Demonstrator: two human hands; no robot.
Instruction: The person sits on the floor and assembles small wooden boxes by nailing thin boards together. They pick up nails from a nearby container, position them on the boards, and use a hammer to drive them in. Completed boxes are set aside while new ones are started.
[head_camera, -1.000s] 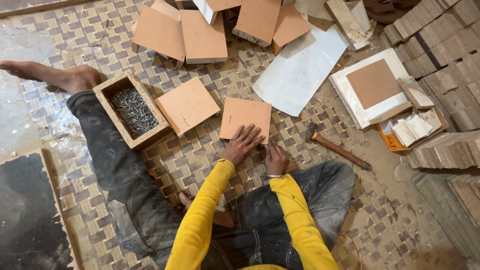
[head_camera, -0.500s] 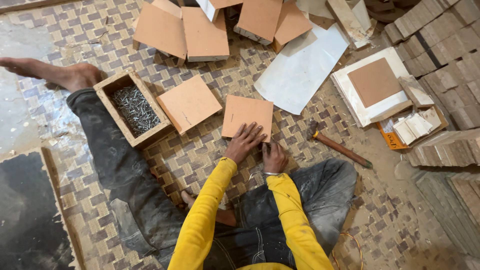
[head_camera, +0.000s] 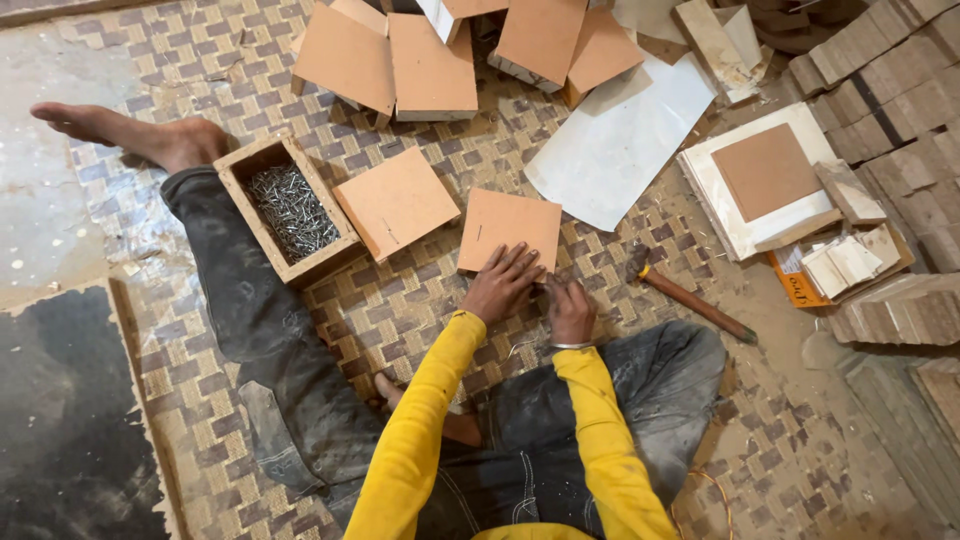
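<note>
Both of your hands have shifted only slightly since the earlier frames: your left hand (head_camera: 503, 283) has slid a little further onto the near edge of the square brown board (head_camera: 510, 231) at the centre of the frame, and the board itself lies where it did. Your left hand now rests flat, fingers spread, with the fingertips on the board and the palm on the woven mat (head_camera: 400, 320). Your right hand (head_camera: 570, 310) sits just beside it, to the right, curled loosely with the fingers bent down at the board's lower right corner; whether it pinches anything small there, you cannot tell from this view.

With the board pinned under your left fingers, it looks steadied rather than being carried, and your right hand is working at its edge.

Left of centre, a second brown board (head_camera: 396, 200) lies tilted against the open wooden box of nails (head_camera: 291, 210), which touches your outstretched leg. The hammer (head_camera: 690, 298) lies on the mat just right of your right hand, untouched. A white sheet (head_camera: 620, 135) lies above it, and more boards (head_camera: 440, 55) are piled along the top of the frame.
</note>
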